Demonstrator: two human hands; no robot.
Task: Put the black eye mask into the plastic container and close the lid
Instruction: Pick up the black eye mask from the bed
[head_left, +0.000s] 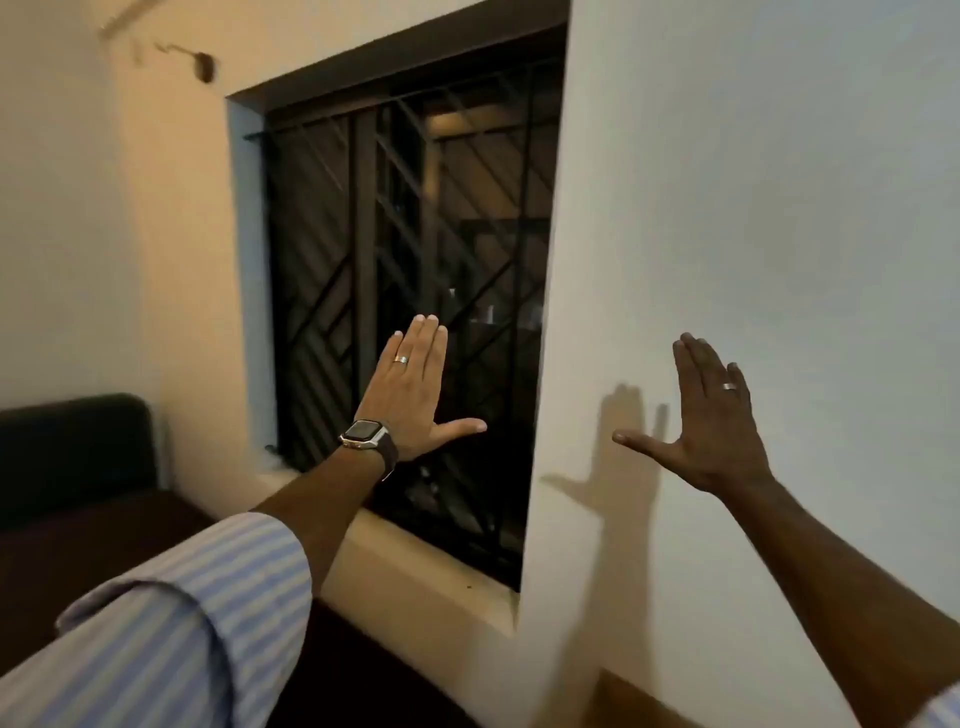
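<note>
Neither the black eye mask nor the plastic container is in view. My left hand (415, 395) is held up flat in front of a barred window, fingers together and thumb spread out to the right, with a ring and a wristwatch on that arm. My right hand (711, 421) is raised the same way before a white wall, thumb pointing left, also wearing a ring. Both hands hold nothing. The right hand casts a shadow on the wall.
A dark window with a metal grille (395, 291) fills the middle, with a cream sill (415, 566) below. A white wall (779, 208) stands at the right. A dark cushioned seat (72, 447) sits at the lower left.
</note>
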